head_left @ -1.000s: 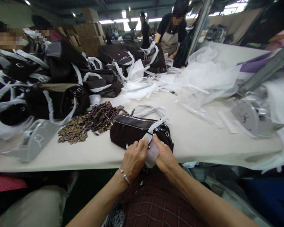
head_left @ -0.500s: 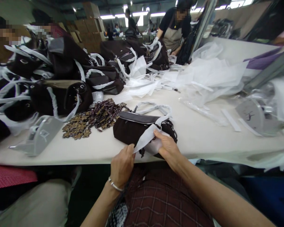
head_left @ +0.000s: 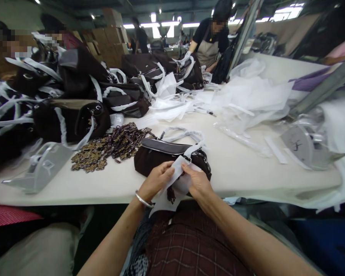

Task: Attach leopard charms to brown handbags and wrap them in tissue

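Observation:
A dark brown handbag [head_left: 155,156] lies at the table's front edge, its handles wrapped in white material. Over its right front part is a thin white sheet [head_left: 176,168]. My left hand [head_left: 158,177] pinches this sheet between thumb and fingers, and a loose end hangs below it past the table edge. Close beside it, my right hand [head_left: 197,179] grips the same sheet near a metal ring of the bag. A dark tassel [head_left: 171,194] dangles beneath the hands. To the left of the bag lies a pile of dark beaded pieces with gold-coloured ends [head_left: 112,149].
Wrapped brown bags [head_left: 71,119] are heaped at the left and back. White sheets [head_left: 253,94] cover the back right. Grey plates stand at left [head_left: 50,165] and right [head_left: 300,147]. A person in an apron [head_left: 208,48] stands across the table; other people are behind.
My left hand has moved up and right, from the sheet's lower end to beside my right hand. The sheet's end now hangs below it. The view has shifted slightly.

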A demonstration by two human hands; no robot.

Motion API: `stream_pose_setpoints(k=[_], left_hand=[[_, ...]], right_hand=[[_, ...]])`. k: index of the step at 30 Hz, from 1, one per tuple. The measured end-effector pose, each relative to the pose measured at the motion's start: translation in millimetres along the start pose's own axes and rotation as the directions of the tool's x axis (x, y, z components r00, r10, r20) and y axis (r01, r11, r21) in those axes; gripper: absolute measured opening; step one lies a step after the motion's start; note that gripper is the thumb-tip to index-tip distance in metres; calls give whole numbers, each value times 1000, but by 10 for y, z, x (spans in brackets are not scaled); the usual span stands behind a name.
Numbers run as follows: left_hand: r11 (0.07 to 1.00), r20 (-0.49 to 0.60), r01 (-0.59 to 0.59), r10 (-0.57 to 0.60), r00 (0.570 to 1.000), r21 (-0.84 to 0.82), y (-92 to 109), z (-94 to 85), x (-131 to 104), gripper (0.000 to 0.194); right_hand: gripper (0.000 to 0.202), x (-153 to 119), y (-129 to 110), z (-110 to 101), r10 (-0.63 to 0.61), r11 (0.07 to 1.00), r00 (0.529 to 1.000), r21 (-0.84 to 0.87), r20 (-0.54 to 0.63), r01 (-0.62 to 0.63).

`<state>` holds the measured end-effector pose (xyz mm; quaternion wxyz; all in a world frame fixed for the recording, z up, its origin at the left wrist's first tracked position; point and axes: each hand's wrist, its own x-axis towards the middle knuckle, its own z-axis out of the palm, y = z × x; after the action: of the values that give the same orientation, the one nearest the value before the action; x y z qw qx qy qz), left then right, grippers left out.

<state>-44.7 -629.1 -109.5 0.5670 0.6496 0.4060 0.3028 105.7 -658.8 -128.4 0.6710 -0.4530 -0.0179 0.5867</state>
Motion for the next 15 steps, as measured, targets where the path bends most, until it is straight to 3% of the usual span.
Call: stream_pose_setpoints(k=[3, 6, 8, 10, 11, 13, 14, 15], left_hand=[[998, 13, 47, -46, 999, -30, -142, 245, 134, 43], [986, -76, 135, -143, 987, -95, -272, 295, 71, 39], [969, -106, 162, -184, 977, -187, -293, 272, 33, 35], [938, -99, 184, -222, 970, -293, -271, 241, 28, 30], [915, -77, 205, -246, 966, -348, -251, 226, 34, 28], [860, -2, 259, -289, 957, -439, -208, 199, 52, 27], [833, 42, 286, -303, 952, -473, -191, 189, 60, 28], [807, 86, 310, -310, 947, -503, -178, 182, 66, 30]], right_hand=[[36, 28, 79, -5, -41, 997, 998, -67, -57, 37], [38, 10, 137, -34, -75, 991, 995, -118, -59, 68], [37, -78, 92, -117, -87, 972, 994, -212, 60, 97], [38, -222, -51, -271, -32, 892, 965, -428, 259, 144], [42, -299, -156, -364, -9, 804, 938, -555, 347, 213], [55, -422, -399, -540, -80, 517, 854, -711, 514, 476], [61, -451, -516, -603, -152, 323, 771, -706, 619, 630], [64, -455, -617, -640, -203, 115, 657, -648, 726, 753]])
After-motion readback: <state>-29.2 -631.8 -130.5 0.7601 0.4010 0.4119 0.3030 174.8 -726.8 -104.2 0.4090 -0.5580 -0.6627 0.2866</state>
